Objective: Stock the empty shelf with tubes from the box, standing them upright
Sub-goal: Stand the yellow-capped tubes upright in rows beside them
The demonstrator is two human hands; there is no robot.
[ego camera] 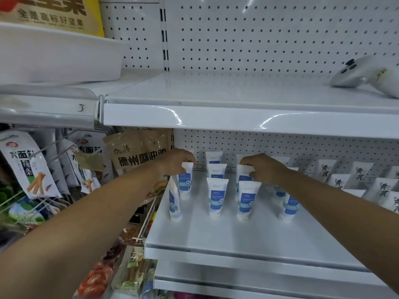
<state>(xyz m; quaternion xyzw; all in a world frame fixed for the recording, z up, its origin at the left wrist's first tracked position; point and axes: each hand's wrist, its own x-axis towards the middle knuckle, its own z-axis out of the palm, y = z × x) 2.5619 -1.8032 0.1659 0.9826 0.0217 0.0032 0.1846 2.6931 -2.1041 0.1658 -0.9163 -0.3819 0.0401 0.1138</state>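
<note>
Several white tubes with blue labels stand upright in rows on the white middle shelf. My left hand pinches the flat top of a tube in the left column. My right hand grips the top of a tube in the third column, behind the front tube. Another front tube stands between my hands. The leftmost front tube leans slightly. The box is not in view.
White tubes with black characters fill the right of the same shelf. The upper shelf holds a white controller. Snack bags hang on hooks to the left. A lower shelf edge sits below.
</note>
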